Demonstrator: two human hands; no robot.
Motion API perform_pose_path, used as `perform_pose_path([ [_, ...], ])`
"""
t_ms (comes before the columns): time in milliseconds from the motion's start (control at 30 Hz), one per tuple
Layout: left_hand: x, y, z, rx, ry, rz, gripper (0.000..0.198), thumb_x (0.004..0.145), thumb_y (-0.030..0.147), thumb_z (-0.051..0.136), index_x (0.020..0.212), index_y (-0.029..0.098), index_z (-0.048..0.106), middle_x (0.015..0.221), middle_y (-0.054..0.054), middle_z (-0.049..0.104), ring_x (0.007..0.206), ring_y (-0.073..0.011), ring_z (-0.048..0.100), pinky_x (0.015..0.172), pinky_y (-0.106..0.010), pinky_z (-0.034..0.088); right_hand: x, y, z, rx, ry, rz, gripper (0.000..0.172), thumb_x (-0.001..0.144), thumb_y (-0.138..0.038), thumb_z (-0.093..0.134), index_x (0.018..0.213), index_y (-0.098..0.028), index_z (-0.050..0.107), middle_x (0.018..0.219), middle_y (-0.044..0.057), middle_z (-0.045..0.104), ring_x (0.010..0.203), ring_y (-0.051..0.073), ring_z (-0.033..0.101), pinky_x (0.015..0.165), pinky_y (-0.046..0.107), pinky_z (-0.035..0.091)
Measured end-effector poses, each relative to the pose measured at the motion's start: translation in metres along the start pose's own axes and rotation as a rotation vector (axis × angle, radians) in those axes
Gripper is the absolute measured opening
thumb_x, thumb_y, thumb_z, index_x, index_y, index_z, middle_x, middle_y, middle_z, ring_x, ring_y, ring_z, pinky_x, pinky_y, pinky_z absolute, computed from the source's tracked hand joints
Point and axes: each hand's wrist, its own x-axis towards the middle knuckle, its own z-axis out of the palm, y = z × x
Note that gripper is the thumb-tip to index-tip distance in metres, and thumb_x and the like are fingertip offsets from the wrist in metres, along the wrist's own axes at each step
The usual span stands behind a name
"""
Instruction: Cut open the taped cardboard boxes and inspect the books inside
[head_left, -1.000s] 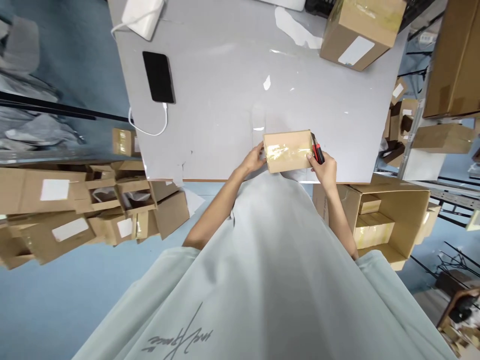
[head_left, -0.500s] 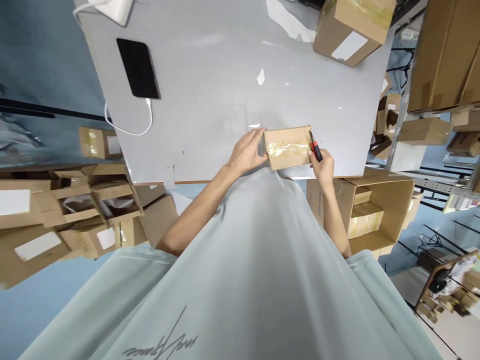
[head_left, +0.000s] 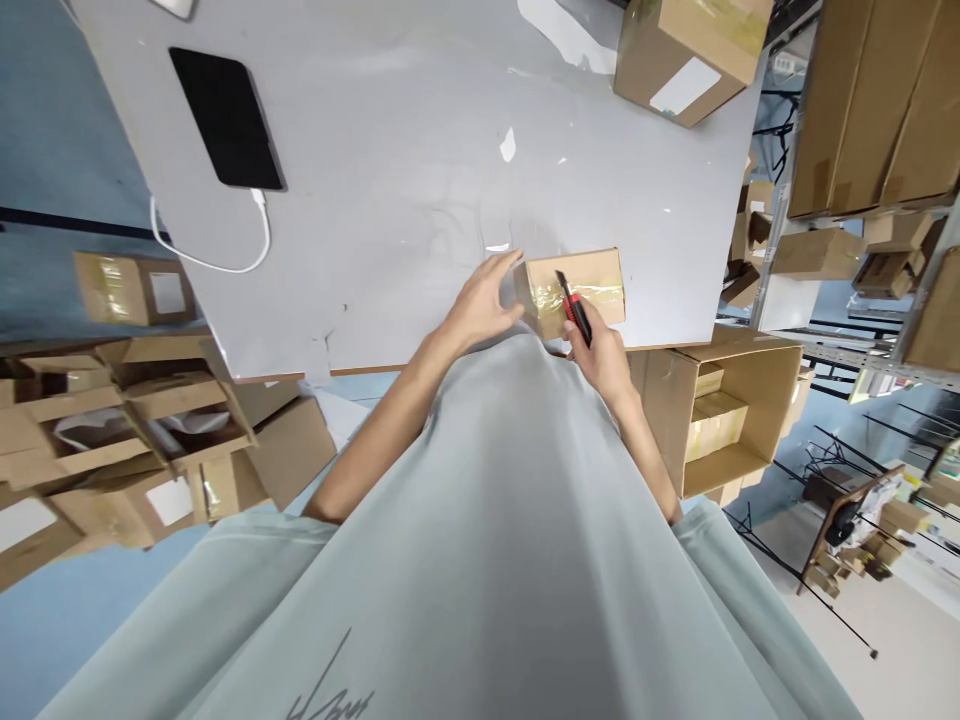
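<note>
A small cardboard box (head_left: 600, 275) with clear tape along its top lies near the table's front edge. My right hand (head_left: 602, 362) is closed around a red and black utility knife (head_left: 577, 318), whose dark tip points up and left over the left part of the box's top. At the box's left end is my left hand (head_left: 480, 305), thumb and fingers spread apart in a C shape. Its fingertips are at or very close to the box's left side; whether they touch it I cannot tell.
A black phone (head_left: 227, 118) with a white cable (head_left: 217, 266) lies on the grey table (head_left: 375, 180). A larger taped carton (head_left: 679, 60) stands at the back right. Open cartons (head_left: 172, 400) crowd the left floor; another open carton (head_left: 742, 400) holds boxes below the right edge.
My right hand has brought the knife leftward from the box's right edge to over its top. My left hand's fingers have come slightly away from the box's left end. The view has shifted.
</note>
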Motion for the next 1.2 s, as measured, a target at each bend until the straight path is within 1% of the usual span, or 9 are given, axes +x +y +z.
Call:
perform_pose_path([
  [67, 0.009, 0.004, -0.007, -0.055, 0.048, -0.035, 0.058, 0.098, 0.038, 0.071, 0.155, 0.028, 0.068, 0.155, -0.011, 0.071, 0.137, -0.0318, 0.072, 0.115, -0.050, 0.064, -0.002, -0.011, 0.008, -0.044, -0.038, 0.025, 0.058, 0.117, -0.052, 0.051, 0.171, -0.031, 0.055, 0.123, 0.008, 0.087, 0.091, 0.029, 0.085, 0.100, 0.045, 0.067],
  [133, 0.018, 0.010, -0.011, -0.098, 0.093, -0.075, 0.041, 0.101, 0.040, 0.070, 0.139, 0.027, 0.077, 0.143, -0.009, 0.076, 0.121, -0.0276, 0.077, 0.106, -0.045, 0.067, -0.004, -0.020, 0.012, -0.123, -0.059, 0.064, 0.059, 0.118, -0.047, 0.050, 0.174, -0.031, 0.052, 0.128, 0.009, 0.087, 0.100, 0.030, 0.085, 0.104, 0.045, 0.065],
  [200, 0.025, 0.016, -0.012, -0.131, 0.101, -0.108, 0.030, 0.098, 0.039, 0.076, 0.124, 0.026, 0.082, 0.131, -0.008, 0.080, 0.110, -0.0255, 0.079, 0.100, -0.042, 0.068, -0.006, -0.028, 0.015, -0.218, -0.081, 0.092, 0.062, 0.118, -0.040, 0.046, 0.178, -0.027, 0.046, 0.136, 0.011, 0.085, 0.111, 0.032, 0.084, 0.107, 0.046, 0.063],
  [267, 0.029, 0.019, -0.010, -0.165, 0.084, -0.134, 0.024, 0.093, 0.036, 0.081, 0.115, 0.025, 0.085, 0.121, -0.007, 0.081, 0.104, -0.0248, 0.080, 0.097, -0.040, 0.069, -0.008, -0.034, 0.017, -0.291, -0.099, 0.101, 0.064, 0.118, -0.036, 0.042, 0.180, -0.021, 0.042, 0.142, 0.014, 0.082, 0.119, 0.034, 0.082, 0.110, 0.048, 0.061],
  [333, 0.030, 0.019, -0.009, -0.205, 0.069, -0.153, 0.022, 0.092, 0.032, 0.082, 0.111, 0.024, 0.086, 0.117, -0.006, 0.081, 0.102, -0.0244, 0.080, 0.096, -0.039, 0.070, -0.009, -0.038, 0.019, -0.317, -0.117, 0.105, 0.065, 0.119, -0.035, 0.040, 0.181, -0.019, 0.041, 0.143, 0.017, 0.081, 0.121, 0.035, 0.081, 0.110, 0.049, 0.060],
  [500, 0.030, 0.015, -0.008, -0.239, 0.057, -0.173, 0.022, 0.091, 0.027, 0.079, 0.112, 0.024, 0.087, 0.113, -0.006, 0.081, 0.103, -0.0234, 0.081, 0.098, -0.039, 0.070, -0.009, -0.043, 0.024, -0.310, -0.125, 0.129, 0.066, 0.120, -0.043, 0.040, 0.183, -0.021, 0.039, 0.137, 0.017, 0.082, 0.119, 0.035, 0.080, 0.109, 0.051, 0.059],
  [700, 0.032, 0.016, -0.005, -0.216, 0.067, -0.178, 0.022, 0.091, 0.029, 0.081, 0.112, 0.023, 0.086, 0.118, -0.006, 0.082, 0.103, -0.0231, 0.080, 0.098, -0.038, 0.070, -0.007, -0.048, 0.027, -0.362, -0.131, 0.145, 0.067, 0.120, -0.037, 0.036, 0.183, -0.016, 0.036, 0.132, 0.019, 0.084, 0.116, 0.038, 0.080, 0.108, 0.052, 0.059],
  [967, 0.035, 0.012, 0.004, -0.237, 0.134, -0.224, 0.018, 0.088, 0.029, 0.085, 0.106, 0.024, 0.087, 0.112, -0.004, 0.084, 0.096, -0.0212, 0.081, 0.091, -0.036, 0.070, 0.004, -0.041, 0.027, -0.321, -0.137, 0.132, 0.070, 0.121, -0.051, 0.037, 0.182, -0.018, 0.040, 0.117, 0.016, 0.083, 0.113, 0.038, 0.081, 0.108, 0.055, 0.058],
  [1200, 0.035, 0.007, 0.012, -0.249, 0.204, -0.294, 0.018, 0.085, 0.034, 0.091, 0.101, 0.026, 0.089, 0.109, -0.002, 0.084, 0.089, -0.0203, 0.082, 0.087, -0.036, 0.069, -0.010, -0.062, 0.019, -0.482, -0.242, 0.201, 0.063, 0.121, -0.034, 0.036, 0.182, -0.021, 0.038, 0.124, 0.020, 0.085, 0.114, 0.042, 0.081, 0.102, 0.055, 0.060],
])
